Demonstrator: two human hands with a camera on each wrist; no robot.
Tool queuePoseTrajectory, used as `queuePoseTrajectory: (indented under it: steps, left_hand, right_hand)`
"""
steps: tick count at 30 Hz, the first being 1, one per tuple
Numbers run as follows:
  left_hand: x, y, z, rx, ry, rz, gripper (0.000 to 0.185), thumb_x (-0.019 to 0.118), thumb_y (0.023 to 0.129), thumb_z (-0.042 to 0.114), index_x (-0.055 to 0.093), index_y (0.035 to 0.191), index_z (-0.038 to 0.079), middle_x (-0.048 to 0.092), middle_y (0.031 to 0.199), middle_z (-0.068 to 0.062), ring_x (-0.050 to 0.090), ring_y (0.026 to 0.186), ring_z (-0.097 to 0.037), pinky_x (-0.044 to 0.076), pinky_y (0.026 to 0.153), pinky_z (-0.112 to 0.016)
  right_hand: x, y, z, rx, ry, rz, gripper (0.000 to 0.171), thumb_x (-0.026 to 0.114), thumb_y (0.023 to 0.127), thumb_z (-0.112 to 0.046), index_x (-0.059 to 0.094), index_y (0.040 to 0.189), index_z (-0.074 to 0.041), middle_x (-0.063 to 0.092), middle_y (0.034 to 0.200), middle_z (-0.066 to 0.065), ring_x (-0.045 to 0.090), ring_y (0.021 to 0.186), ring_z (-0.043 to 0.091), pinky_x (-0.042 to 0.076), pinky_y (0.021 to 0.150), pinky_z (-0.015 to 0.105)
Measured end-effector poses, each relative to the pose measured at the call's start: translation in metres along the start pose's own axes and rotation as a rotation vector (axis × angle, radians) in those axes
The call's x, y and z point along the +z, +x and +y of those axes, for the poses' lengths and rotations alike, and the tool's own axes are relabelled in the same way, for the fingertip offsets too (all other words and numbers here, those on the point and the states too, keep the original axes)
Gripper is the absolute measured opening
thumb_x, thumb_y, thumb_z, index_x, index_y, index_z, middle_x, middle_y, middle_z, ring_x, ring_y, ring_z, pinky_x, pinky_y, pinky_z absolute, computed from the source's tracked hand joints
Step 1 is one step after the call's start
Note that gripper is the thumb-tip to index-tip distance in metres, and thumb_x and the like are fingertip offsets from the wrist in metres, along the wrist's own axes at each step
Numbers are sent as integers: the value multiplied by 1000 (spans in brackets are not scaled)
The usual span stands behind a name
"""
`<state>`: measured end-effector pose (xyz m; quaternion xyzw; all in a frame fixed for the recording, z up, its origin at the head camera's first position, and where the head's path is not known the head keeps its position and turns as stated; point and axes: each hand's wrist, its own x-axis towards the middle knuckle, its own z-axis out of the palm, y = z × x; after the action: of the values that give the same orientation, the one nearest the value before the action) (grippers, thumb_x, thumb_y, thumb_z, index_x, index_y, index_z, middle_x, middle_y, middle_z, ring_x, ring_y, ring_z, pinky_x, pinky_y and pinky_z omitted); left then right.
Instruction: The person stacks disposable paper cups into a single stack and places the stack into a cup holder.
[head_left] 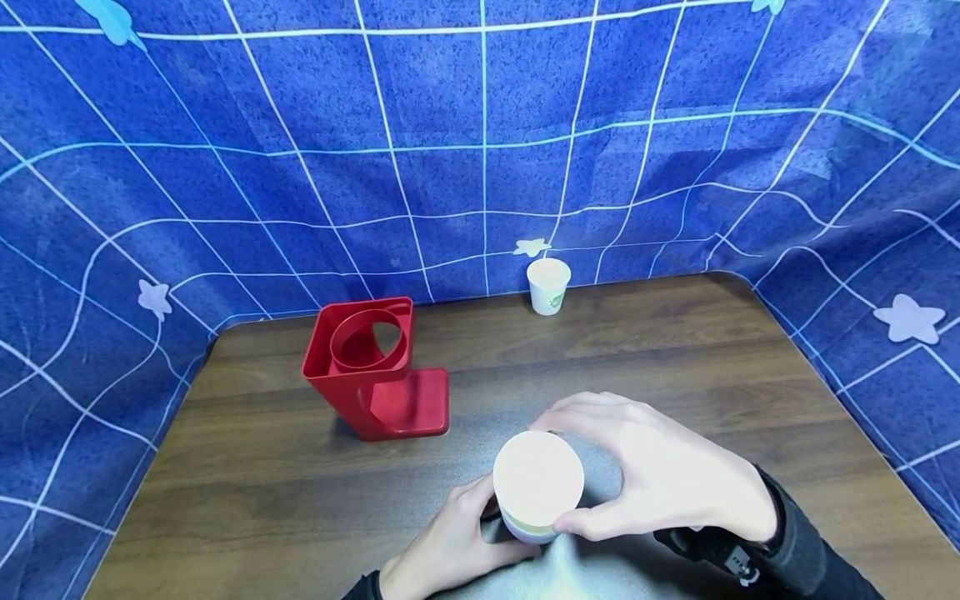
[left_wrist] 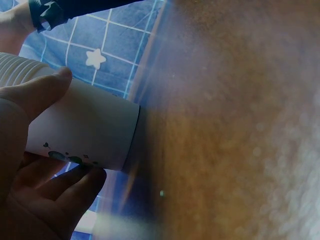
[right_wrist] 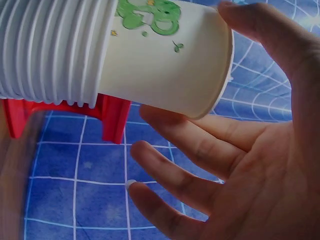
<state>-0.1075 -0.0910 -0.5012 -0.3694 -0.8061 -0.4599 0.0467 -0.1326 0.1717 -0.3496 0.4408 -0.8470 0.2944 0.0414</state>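
A stack of white paper cups (right_wrist: pixel 50 50) stands near the table's front edge, its ridged rims showing in the right wrist view. My left hand (head_left: pixel 461 542) grips the stack low down, thumb on one side and fingers around the other. My right hand (head_left: pixel 660 467) holds the topmost paper cup (right_wrist: pixel 165 75) by its upper end, thumb at the edge and a finger underneath. That cup carries a green animal print, and much of its body extends beyond the stacked rims. From the head view its round white top (head_left: pixel 538 475) hides most of the stack.
Back left of the hands stands a red plastic holder (head_left: pixel 412 404) with a round ring in its upper part. A single small paper cup (head_left: pixel 548 287) is upright by the table's back edge. Blue gridded cloth (head_left: pixel 435 92) surrounds the wooden table (head_left: pixel 262 500).
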Motion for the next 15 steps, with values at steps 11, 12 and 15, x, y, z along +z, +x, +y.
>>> queuePoseTrajectory:
  steps: [11,12,15]
  left_hand:
    - [1,0,-1,30,-13,14,74,93,77,25,55,141,16,70,126,0,69,112,-11,59,96,-27]
    - [1,0,-1,31,-16,15,75,93,77,25,55,141,16,70,126,0,69,112,-11,59,95,-27]
    - [1,-1,-2,24,-27,14,75,93,77,24,55,141,16,70,126,0,69,111,-11,59,95,-26]
  right_hand:
    - [5,2,4,0,-38,-54,58,79,81,-62,63,129,-36,64,122,-24,62,115,4,58,93,40]
    - [5,2,5,-3,-42,-55,58,80,81,-62,63,129,-35,64,121,-23,62,115,3,58,93,39]
    - [6,2,6,-4,-48,-58,58,80,80,-62,64,128,-35,65,121,-24,61,114,2,58,93,38]
